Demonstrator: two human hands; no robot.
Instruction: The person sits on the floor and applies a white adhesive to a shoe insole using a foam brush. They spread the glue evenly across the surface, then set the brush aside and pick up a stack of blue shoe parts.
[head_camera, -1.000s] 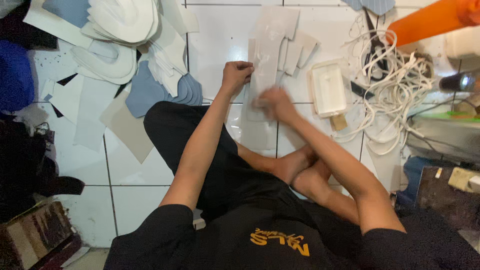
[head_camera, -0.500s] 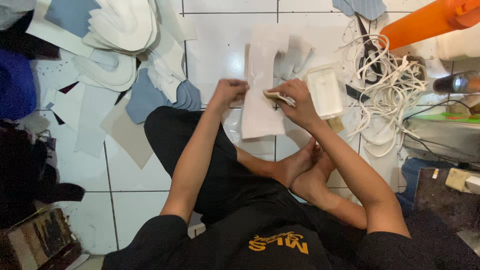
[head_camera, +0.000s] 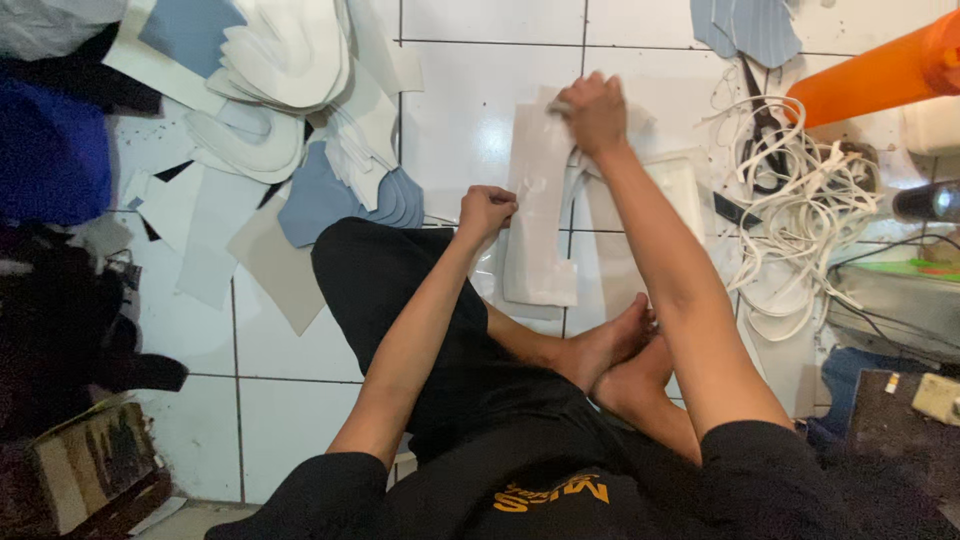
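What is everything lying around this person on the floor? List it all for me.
Long cut piece: one, off-white, on the tiles in front of the person.
Cut shapes pile: many, white, grey-blue and beige, upper left.
Grey-blue pieces: a few, top edge.
Shallow tray: one, white, right of the long piece.
Cord tangle: one, white, right.
Scissors: one pair, dark, in the cord.
Orange container: one, top right.
Blue cloth: one, far left.
Tiled floor: white.
Left hand: fisted on the long piece's left edge.
Right hand: pressing its top end.
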